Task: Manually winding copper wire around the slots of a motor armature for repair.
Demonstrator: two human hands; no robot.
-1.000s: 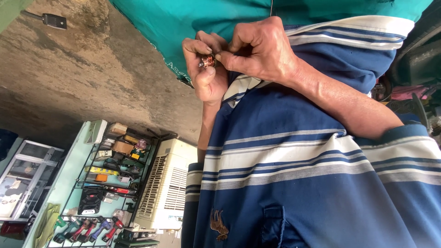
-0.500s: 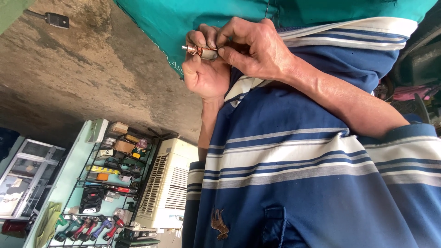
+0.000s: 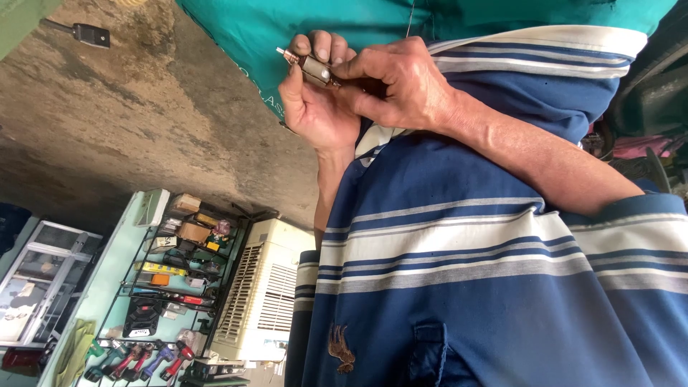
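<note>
My left hand (image 3: 315, 115) is raised in front of my blue striped shirt (image 3: 459, 287), fingers curled around a small cylindrical metal part (image 3: 312, 69) with a copper-coloured tip pointing left. My right hand (image 3: 405, 86) comes in from the right. Its thumb and fingertips pinch the right end of the same part. The part lies tilted across my left fingers, and its right end is hidden under my right fingers. Teal cloth (image 3: 358, 21) lies behind both hands.
A bare concrete floor (image 3: 143, 122) spreads to the left, with a black plug (image 3: 89, 34) lying on it. At lower left stand a wire rack (image 3: 165, 287) of boxes and power tools, a white air cooler (image 3: 261, 294) and a glass cabinet (image 3: 32, 279).
The metal part has slid out leftward from between my fingers, so more of it shows. My left fingers have closed up over it. Both hands stay at about the same place.
</note>
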